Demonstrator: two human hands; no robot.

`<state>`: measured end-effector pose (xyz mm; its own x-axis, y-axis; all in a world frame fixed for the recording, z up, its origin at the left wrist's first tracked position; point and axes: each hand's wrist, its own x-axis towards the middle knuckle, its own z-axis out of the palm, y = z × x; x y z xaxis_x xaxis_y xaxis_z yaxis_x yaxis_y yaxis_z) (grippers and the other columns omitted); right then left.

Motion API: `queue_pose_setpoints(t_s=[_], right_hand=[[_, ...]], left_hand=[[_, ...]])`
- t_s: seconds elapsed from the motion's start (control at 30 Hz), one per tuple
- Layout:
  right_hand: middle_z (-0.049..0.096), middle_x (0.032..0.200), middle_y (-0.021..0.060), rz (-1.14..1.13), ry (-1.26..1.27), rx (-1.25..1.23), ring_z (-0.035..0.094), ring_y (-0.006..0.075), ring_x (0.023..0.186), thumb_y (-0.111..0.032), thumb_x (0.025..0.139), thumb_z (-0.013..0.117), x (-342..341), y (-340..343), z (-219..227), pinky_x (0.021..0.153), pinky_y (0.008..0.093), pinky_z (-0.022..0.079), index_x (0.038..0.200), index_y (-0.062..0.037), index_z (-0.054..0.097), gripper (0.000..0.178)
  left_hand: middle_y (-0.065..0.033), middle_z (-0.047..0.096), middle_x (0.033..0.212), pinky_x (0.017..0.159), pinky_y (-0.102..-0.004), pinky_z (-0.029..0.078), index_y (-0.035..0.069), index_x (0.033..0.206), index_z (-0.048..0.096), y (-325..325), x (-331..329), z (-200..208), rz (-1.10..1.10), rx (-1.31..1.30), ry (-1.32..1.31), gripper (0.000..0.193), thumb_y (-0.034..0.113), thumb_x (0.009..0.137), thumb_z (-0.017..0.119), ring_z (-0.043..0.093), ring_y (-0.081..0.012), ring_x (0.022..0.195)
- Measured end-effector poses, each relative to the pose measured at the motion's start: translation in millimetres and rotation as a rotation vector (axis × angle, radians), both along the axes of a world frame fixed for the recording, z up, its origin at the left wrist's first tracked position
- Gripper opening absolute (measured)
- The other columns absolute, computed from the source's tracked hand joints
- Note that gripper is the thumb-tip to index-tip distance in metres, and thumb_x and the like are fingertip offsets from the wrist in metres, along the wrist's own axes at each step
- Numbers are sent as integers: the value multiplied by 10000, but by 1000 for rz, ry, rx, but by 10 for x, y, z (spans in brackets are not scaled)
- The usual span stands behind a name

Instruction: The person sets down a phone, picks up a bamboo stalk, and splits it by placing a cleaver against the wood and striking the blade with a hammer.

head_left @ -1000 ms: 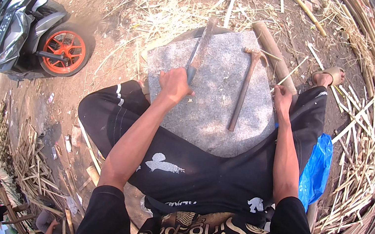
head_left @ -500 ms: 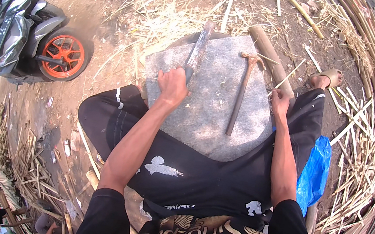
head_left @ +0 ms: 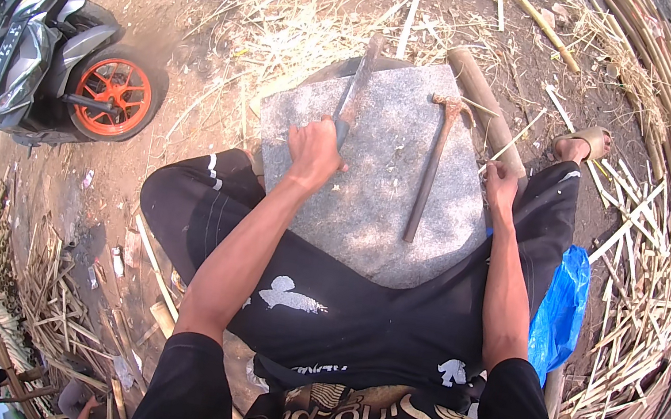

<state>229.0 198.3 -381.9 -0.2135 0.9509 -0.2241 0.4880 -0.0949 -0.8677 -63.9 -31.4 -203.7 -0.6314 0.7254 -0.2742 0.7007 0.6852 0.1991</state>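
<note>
My left hand is wrapped round the dark handle of a long machete, above the left side of a grey stone slab. Its worn blade points away from me, towards the slab's far edge. At the slab's right edge, beside my knee, my right hand pinches a thin bamboo strip that slants up to the right. Between the two hands a claw hammer with a rusty head lies on the slab, its head at the far end.
A round wooden pole lies along the slab's right side. Bamboo shavings cover the ground beyond. Heaps of split bamboo and a blue plastic sheet are at the right. A motorbike with an orange wheel stands at the left.
The machete blade has turned a little in my left hand and now looks narrower. My right hand and the bamboo strip have hardly moved; the hammer lies where it was.
</note>
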Motion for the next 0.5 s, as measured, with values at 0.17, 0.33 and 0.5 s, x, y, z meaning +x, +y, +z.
queue_pose_setpoints(t_s=[0.17, 0.33, 0.5], right_hand=[[705, 813, 85, 9, 14, 21, 634, 133, 731, -231, 909, 660, 62, 83, -155, 688, 299, 503, 1045, 21, 704, 290], [686, 787, 64, 6, 16, 35, 618, 115, 706, -220, 922, 646, 18, 28, -77, 666, 283, 491, 1021, 16, 700, 262], [653, 741, 20, -3, 18, 40, 588, 87, 659, -211, 940, 623, 8, 6, -29, 633, 258, 470, 970, 11, 691, 234]], left_hand=[[-203, 716, 873, 905, -473, 475, -16, 929, 665, -7, -21, -223, -71, 25, 60, 508, 288, 615, 923, 699, -363, 906], [-214, 715, 886, 860, -452, 500, -53, 1010, 603, -42, -84, -471, -186, -33, 14, 547, 271, 676, 891, 698, -386, 897], [-235, 707, 876, 849, -486, 490, -54, 1125, 446, -12, 1, -479, -152, -40, 124, 704, 289, 687, 877, 705, -376, 879]])
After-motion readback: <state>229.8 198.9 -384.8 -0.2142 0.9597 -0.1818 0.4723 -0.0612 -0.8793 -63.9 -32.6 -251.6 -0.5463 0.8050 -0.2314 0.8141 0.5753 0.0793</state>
